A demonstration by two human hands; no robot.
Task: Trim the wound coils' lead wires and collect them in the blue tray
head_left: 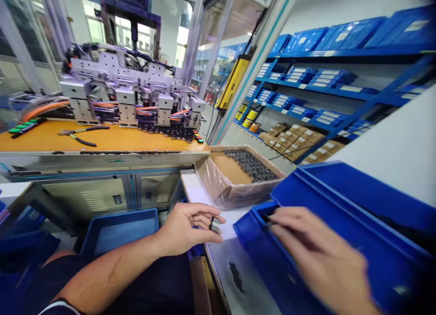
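My left hand [185, 226] is held out over the edge of the bench, its thumb and fingers closed on a small silvery cylinder with a black band [214, 225]. My right hand [320, 251] is at the small blue bin [243, 226], fingertips over its rim. Its thumb and fingers are pinched together and slightly blurred. Something dark shows at the fingertips, too small to name.
A lined carton of dark small parts [252, 165] stands beyond my hands. Large blue bins [327, 206] lie to the right, a blue tray [124, 231] low left. Pliers [83, 134] rest on the orange machine table [41, 138] below clamping fixtures. Shelves [313, 90] hold blue boxes.
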